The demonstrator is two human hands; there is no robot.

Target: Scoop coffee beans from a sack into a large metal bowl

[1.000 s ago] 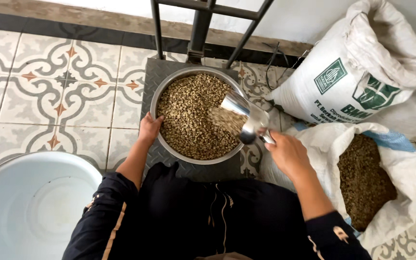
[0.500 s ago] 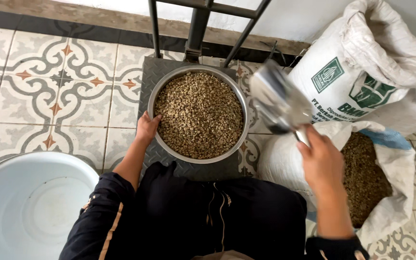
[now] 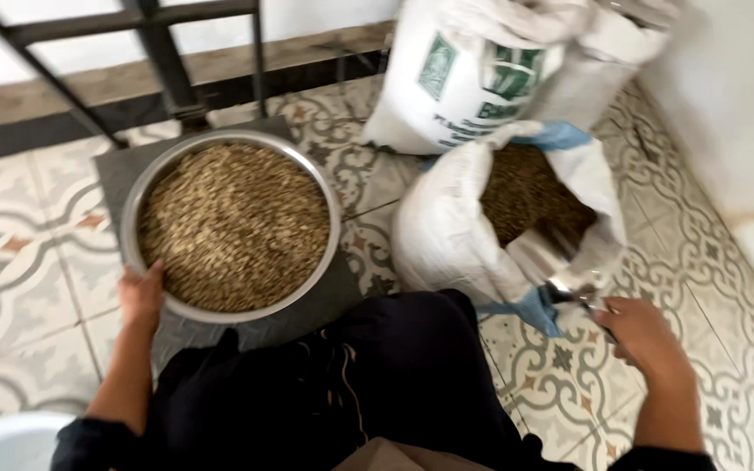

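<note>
A round metal bowl (image 3: 329, 228) heaped with pale green-brown beans sits on a dark scale platform (image 3: 115, 170) on the tiled floor. My left hand (image 3: 141, 295) grips the bowl's near-left rim. My right hand (image 3: 643, 336) holds the handle of a metal scoop (image 3: 544, 257), whose blade dips into the open white sack (image 3: 447, 231) of the same beans at the right. The scoop's inside is blurred, so its load is unclear.
A full, printed white sack (image 3: 473, 74) leans against the wall behind the open one. A dark metal frame (image 3: 163, 61) rises behind the platform. The rim of a white tub (image 3: 2, 440) shows at the lower left. A white wall (image 3: 743, 113) bounds the right.
My right hand has swung the scoop from over the bowl to the right and down into the open sack. The view has shifted right. My left hand has stayed on the rim.
</note>
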